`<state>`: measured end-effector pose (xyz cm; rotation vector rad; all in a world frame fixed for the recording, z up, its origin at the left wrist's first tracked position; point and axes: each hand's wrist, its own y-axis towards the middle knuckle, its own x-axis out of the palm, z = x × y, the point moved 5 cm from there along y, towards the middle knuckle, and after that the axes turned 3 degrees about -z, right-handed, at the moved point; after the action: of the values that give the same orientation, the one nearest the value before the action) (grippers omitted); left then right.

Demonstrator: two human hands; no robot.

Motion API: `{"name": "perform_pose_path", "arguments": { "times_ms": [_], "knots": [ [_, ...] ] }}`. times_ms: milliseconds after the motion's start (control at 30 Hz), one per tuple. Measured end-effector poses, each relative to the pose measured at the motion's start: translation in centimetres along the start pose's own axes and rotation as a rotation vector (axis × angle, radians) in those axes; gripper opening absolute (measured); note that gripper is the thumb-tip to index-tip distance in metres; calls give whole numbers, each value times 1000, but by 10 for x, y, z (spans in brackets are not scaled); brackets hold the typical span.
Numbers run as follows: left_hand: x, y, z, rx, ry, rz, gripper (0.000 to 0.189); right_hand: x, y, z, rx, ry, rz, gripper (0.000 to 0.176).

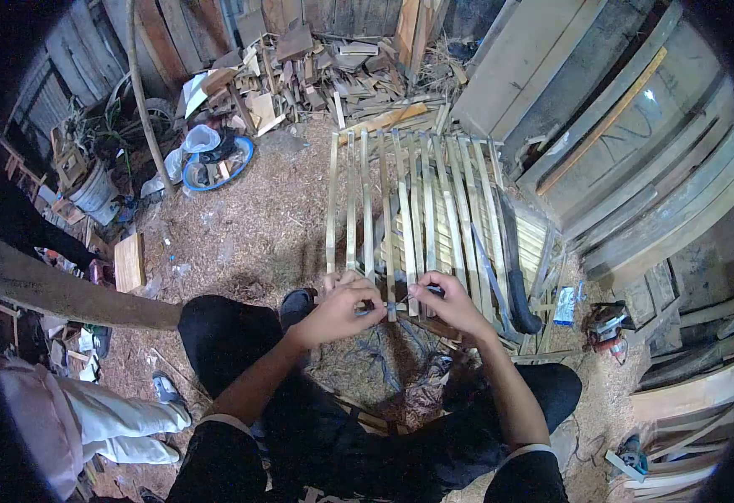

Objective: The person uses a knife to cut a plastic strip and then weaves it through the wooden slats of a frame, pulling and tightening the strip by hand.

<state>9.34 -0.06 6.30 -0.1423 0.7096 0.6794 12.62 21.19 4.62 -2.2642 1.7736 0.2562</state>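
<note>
Before me several pale wooden slats point(403, 210) lie side by side, their near ends below my hands. At the near end of one slat, my left hand point(343, 308) is closed, thumb and fingers pinched together on the left side. My right hand point(451, 306) is closed in a pinch just to the right of that slat. A thin, light and bluish bit point(392, 307) shows on the slat between the two hands; its kind is too small to tell. What the fingertips hold is hidden. Under the slats is a stack of more pale strips point(442, 230).
A dark curved bar point(518, 293) lies along the slats' right side. A blue basin point(218, 163) and a heap of wood scraps point(325, 71) are farther back. Boards point(635, 151) lean at right. A person in light trousers point(119, 419) stands at left, near a wooden beam point(73, 285).
</note>
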Motion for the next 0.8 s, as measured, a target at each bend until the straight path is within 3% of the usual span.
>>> {"name": "perform_pose_path", "arguments": {
  "times_ms": [100, 233, 300, 533, 633, 667, 800],
  "knots": [
    [-1, 2, 7, 86, -147, -36, 14, 7, 0, 0, 39, 159, 21, 26],
    [8, 2, -6, 75, -249, -38, 13, 15, 0, 3, 115, 411, 35, 20],
    [11, 2, -11, 35, -463, -88, 13, 15, 0, 3, 125, 418, 31, 19],
    [16, -2, -7, 93, -481, -100, 13, 18, 4, 1, 33, 322, 7, 15],
    [17, -2, -4, 104, -281, -174, 12, 26, 6, -2, 89, 250, -6, 15],
    [19, -2, -5, 109, -293, -181, 11, 29, 8, -2, -63, 177, 14, 18],
    [21, -4, -4, 117, -249, -170, 9, 35, 12, 1, -46, 185, -48, 22]
  ]
}}
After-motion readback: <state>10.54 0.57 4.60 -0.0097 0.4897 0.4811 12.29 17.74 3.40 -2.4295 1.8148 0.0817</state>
